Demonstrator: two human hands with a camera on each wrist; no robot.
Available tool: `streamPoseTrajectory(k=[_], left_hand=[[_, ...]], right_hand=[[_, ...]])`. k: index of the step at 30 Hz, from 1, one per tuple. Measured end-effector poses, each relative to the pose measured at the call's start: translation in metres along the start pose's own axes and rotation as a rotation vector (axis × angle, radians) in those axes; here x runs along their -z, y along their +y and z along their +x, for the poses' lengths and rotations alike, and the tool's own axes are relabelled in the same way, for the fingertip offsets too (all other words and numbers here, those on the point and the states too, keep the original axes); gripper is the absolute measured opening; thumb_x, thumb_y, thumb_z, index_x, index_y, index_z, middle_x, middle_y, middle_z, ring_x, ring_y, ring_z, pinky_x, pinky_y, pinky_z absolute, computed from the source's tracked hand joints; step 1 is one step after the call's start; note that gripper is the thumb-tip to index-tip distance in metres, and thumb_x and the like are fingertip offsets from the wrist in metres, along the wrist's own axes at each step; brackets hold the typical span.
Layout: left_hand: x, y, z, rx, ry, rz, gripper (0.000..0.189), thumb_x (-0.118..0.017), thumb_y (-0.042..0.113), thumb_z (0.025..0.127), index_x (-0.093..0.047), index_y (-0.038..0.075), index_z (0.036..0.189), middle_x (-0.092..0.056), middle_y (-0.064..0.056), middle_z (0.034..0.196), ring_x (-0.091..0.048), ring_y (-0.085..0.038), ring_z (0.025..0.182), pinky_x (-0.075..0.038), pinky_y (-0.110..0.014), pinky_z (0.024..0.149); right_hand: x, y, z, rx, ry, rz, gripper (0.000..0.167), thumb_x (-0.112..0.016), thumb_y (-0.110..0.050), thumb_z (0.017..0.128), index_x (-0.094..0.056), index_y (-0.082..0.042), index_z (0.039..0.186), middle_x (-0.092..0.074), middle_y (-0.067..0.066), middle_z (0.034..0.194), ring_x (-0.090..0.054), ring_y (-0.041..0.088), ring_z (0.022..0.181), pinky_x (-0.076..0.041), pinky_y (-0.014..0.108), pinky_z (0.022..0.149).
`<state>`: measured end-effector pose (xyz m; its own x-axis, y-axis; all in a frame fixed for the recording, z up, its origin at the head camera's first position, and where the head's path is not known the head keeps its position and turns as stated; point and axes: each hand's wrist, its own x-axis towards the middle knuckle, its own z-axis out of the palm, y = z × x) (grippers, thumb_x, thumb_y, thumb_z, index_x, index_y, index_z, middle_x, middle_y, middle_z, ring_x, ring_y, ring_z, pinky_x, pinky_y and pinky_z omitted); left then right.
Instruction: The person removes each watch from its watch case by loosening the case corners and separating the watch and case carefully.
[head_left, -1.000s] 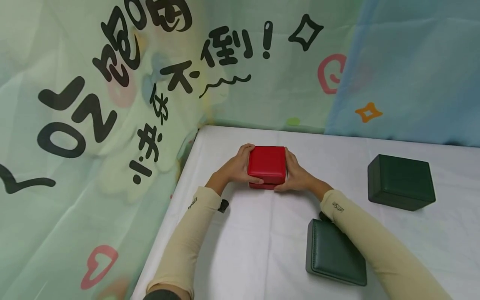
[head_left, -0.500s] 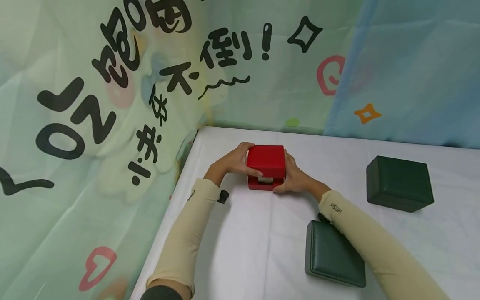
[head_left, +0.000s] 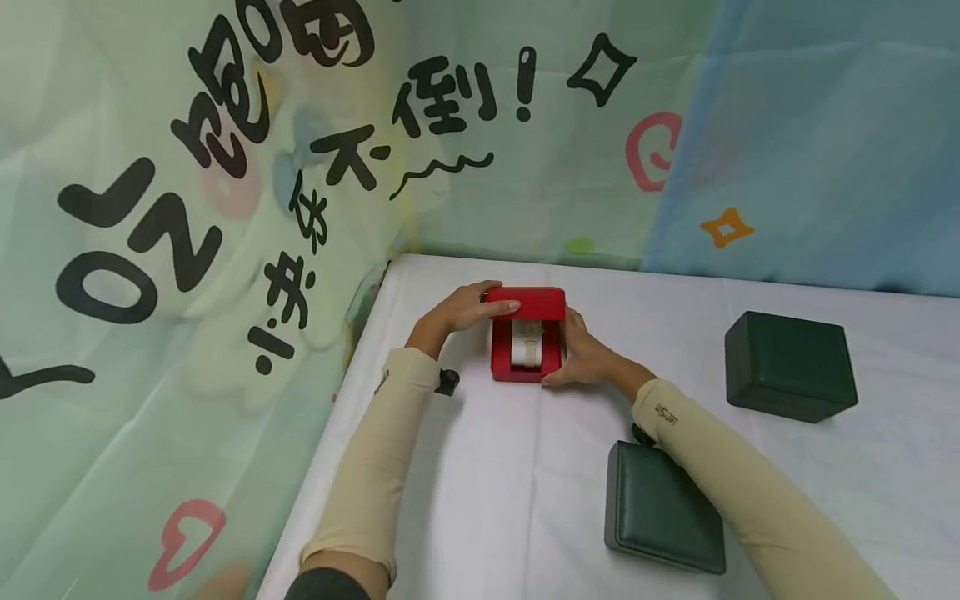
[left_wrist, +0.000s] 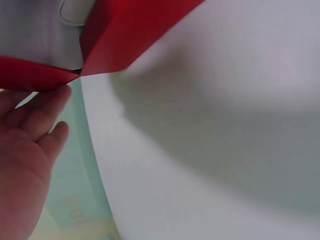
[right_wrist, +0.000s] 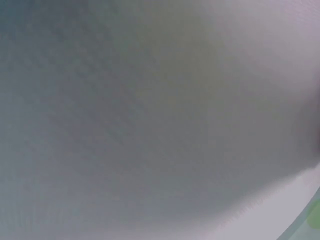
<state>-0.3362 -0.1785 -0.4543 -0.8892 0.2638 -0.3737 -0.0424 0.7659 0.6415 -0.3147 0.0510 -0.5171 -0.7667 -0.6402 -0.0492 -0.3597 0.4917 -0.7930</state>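
On the white cloth | left hand pinches raised red lid | right hand, curled, holds red box | watch inside

On the white cloth-covered table, a red rectangular box is flanked by the left hand and the right hand; a white cushion is contained in it. Nearer and rightward, a dark-green leather-like box is placed; behind that, farther right, a second dark-green box is set. A printed fabric sheet is hung behind.
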Motion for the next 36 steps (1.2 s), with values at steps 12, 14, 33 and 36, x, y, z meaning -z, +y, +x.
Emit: streamPoseTrajectory(k=[12, 14, 33, 36], left_hand=[[0.003, 0.014, 0.013, 0.015, 0.058, -0.304, 0.069, -0.031, 0.059, 0.089, -0.042, 0.008, 0.135, -0.046, -0.008, 0.134, -0.045, -0.023, 0.121, -0.033, -0.042, 0.105], [0.000, 0.015, 0.014, 0.014, 0.074, -0.365, 0.068, -0.030, 0.057, 0.090, -0.042, 0.008, 0.135, -0.045, -0.010, 0.135, -0.044, -0.024, 0.121, -0.033, -0.044, 0.104], [-0.046, 0.001, -0.024, -0.044, 0.619, -0.037, 0.058, -0.041, 0.046, 0.093, -0.044, -0.002, 0.124, -0.050, -0.019, 0.117, -0.049, -0.029, 0.108, -0.042, -0.041, 0.089], [-0.058, -0.009, -0.031, -0.082, 0.604, 0.052, 0.051, -0.048, 0.045, 0.090, -0.049, 0.000, 0.114, -0.051, -0.016, 0.109, -0.048, -0.028, 0.102, -0.041, -0.038, 0.087]], right_hand=[[0.002, -0.006, -0.001, -0.053, -0.028, 0.004, 0.132, -0.084, -0.024, 0.061, 0.018, -0.001, 0.142, 0.003, 0.024, 0.148, -0.004, 0.038, 0.136, -0.023, 0.058, 0.105], [0.002, -0.006, -0.001, -0.056, -0.025, -0.005, 0.132, -0.084, -0.024, 0.060, 0.017, -0.001, 0.142, 0.002, 0.024, 0.148, -0.004, 0.038, 0.136, -0.023, 0.058, 0.105], [0.013, -0.015, -0.007, -0.234, -0.141, -0.118, 0.127, -0.078, -0.039, 0.067, 0.016, 0.004, 0.141, 0.004, 0.025, 0.149, -0.003, 0.042, 0.137, -0.018, 0.059, 0.107], [0.020, -0.018, -0.008, -0.259, -0.156, -0.164, 0.127, -0.077, -0.042, 0.067, 0.013, 0.005, 0.142, 0.004, 0.025, 0.149, -0.002, 0.042, 0.137, -0.015, 0.060, 0.107]])
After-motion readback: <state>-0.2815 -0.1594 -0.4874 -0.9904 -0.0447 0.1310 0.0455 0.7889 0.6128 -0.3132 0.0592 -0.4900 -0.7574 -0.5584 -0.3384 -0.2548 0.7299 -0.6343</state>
